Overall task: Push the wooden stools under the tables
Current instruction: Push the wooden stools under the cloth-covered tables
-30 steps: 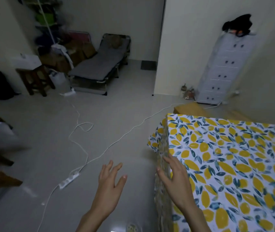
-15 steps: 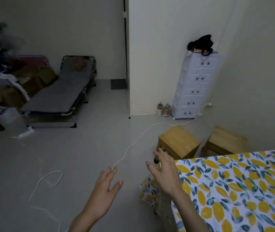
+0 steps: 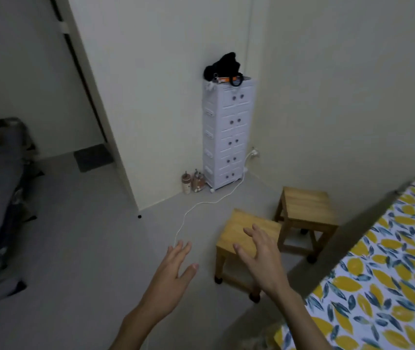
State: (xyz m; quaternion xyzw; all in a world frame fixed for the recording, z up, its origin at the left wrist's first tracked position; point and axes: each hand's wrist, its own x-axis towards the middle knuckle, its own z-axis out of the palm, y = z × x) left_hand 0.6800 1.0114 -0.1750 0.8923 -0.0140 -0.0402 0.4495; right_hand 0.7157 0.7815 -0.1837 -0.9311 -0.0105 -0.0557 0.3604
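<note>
Both my hands are spread open and empty: my left hand (image 3: 173, 269) over the floor, my right hand (image 3: 262, 258) above the near stool (image 3: 239, 238). The far stool (image 3: 305, 208) stands just beyond, both beside the table (image 3: 378, 269). No readable writing anywhere.

— What do you have in front of you?
— Two wooden stools, nearer stool (image 3: 244, 233) and farther stool (image 3: 305, 207), right of centre; one table (image 3: 378, 274), lower right; one drawer tower (image 3: 226, 132), upper centre; your two hands, left hand (image 3: 173, 271) and right hand (image 3: 262, 258).

Dim cream walls (image 3: 327, 84); grey floor (image 3: 87, 248); white drawer tower (image 3: 226, 132) in corner
</note>
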